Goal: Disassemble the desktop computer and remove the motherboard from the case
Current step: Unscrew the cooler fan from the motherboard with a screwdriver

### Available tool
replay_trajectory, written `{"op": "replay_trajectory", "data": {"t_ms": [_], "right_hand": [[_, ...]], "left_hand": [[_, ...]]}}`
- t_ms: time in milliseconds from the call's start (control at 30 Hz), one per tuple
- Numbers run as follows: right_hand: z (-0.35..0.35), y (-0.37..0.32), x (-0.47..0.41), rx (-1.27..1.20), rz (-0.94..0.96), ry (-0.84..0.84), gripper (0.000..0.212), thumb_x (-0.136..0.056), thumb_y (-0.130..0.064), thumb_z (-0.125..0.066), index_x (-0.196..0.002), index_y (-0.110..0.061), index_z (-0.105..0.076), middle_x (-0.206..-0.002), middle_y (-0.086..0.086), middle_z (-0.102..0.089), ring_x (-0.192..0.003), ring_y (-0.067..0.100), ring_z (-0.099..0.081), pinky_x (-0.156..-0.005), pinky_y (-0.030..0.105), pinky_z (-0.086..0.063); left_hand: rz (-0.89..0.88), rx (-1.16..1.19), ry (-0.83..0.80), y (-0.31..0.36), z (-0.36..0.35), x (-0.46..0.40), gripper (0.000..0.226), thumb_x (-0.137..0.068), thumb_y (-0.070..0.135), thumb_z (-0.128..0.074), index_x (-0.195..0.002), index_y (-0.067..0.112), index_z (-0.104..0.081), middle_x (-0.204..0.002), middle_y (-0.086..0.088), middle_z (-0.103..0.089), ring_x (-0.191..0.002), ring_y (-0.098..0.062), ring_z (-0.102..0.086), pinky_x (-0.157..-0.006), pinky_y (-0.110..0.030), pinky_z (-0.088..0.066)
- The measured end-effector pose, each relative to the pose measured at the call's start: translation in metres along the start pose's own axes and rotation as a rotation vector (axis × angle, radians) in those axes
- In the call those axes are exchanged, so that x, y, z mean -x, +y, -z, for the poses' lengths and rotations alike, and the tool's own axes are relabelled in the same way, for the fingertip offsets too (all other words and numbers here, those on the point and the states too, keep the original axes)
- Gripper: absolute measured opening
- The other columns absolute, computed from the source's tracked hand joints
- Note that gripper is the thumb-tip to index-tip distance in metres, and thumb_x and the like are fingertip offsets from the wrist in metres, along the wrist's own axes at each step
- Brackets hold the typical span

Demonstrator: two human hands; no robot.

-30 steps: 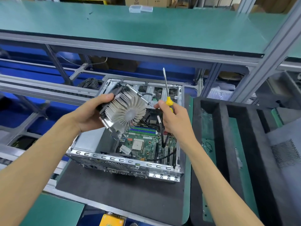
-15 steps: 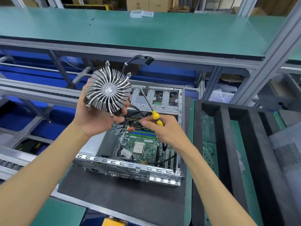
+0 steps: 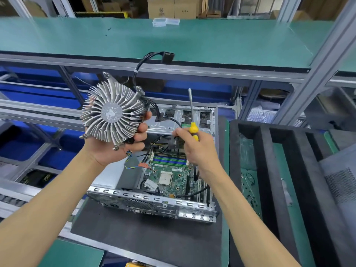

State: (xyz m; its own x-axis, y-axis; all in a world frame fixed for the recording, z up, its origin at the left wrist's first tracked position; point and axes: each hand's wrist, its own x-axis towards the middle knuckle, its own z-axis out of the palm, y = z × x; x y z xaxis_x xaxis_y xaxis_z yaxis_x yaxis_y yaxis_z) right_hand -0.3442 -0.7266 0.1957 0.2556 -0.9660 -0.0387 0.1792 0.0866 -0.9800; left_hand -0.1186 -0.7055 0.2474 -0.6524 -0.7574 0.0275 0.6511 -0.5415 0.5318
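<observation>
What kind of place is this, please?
Probably an electronics workshop or disassembly line: green-matted workbenches on aluminium frames, an opened computer case on a mat, a foam-divided tray beside it, and cardboard boxes stacked behind.

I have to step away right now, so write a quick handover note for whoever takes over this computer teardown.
Left hand: holds the round finned cooler up above the case, its thin coloured wires trailing down toward the board.
Right hand: grips the yellow screwdriver, tip up, and pinches a black cable over the case.
Done: case is open, cooler is off, the bare processor shows.
Left: free the cooler wires if they are plugged in, set the cooler aside, unplug the remaining cables, then lift the green motherboard out.
</observation>
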Motion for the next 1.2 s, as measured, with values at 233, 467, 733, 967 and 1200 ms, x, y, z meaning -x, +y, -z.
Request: {"op": "replay_trajectory", "data": {"t_ms": [233,467,733,967,1200], "right_hand": [[0.020,-0.017,0.000,-0.197,0.037,0.239,0.021,-0.095,-0.032,-0.066,-0.092,-0.013,-0.075,-0.049,-0.008,-0.027,-0.042,0.011,-0.019,-0.039,0.023,-0.017],[0.031,-0.020,0.000,-0.098,0.047,0.192,0.022,-0.098,-0.033,-0.063,-0.089,-0.019,-0.077,-0.050,-0.007,-0.023,-0.044,0.012,-0.016,-0.040,0.024,-0.015],[0.035,-0.003,0.005,0.504,-0.085,0.054,0.025,-0.094,-0.041,-0.064,-0.082,-0.025,-0.079,-0.043,-0.010,-0.032,-0.039,0.010,-0.027,-0.042,0.022,-0.024],[0.020,0.011,0.000,1.227,-0.276,-0.126,0.027,-0.092,-0.035,-0.065,-0.086,-0.009,-0.064,-0.070,0.003,-0.059,-0.059,0.020,-0.052,-0.053,0.028,-0.040],[0.006,-0.009,0.006,1.595,-0.349,-0.226,0.045,-0.100,-0.043,-0.049,-0.131,-0.011,-0.047,-0.095,0.003,-0.052,-0.085,0.027,-0.052,-0.067,0.034,-0.038]], "left_hand": [[-0.025,0.116,0.228,0.002,0.038,0.025,0.109,-0.088,0.079,0.001,-0.139,-0.007,-0.042,-0.121,-0.039,-0.054,-0.108,-0.053,-0.055,-0.096,-0.060,-0.043],[-0.054,-0.130,0.209,-0.009,0.005,0.043,0.053,-0.103,0.024,-0.044,-0.145,-0.008,-0.035,-0.148,-0.033,-0.037,-0.138,-0.045,-0.034,-0.116,-0.052,-0.019],[-0.004,-0.089,0.136,-0.008,0.021,0.047,0.047,-0.106,0.016,-0.035,-0.140,-0.015,-0.037,-0.144,-0.036,-0.040,-0.135,-0.047,-0.039,-0.115,-0.053,-0.024],[-0.024,-0.366,0.446,-0.003,0.037,0.049,0.053,-0.037,0.038,-0.098,-0.080,0.013,-0.079,-0.083,-0.007,-0.074,-0.071,-0.022,-0.072,-0.062,-0.034,-0.060],[0.001,-0.377,0.383,0.001,0.039,0.043,0.049,-0.060,0.043,-0.090,-0.098,0.014,-0.078,-0.098,-0.009,-0.075,-0.087,-0.024,-0.072,-0.074,-0.039,-0.060]]}}
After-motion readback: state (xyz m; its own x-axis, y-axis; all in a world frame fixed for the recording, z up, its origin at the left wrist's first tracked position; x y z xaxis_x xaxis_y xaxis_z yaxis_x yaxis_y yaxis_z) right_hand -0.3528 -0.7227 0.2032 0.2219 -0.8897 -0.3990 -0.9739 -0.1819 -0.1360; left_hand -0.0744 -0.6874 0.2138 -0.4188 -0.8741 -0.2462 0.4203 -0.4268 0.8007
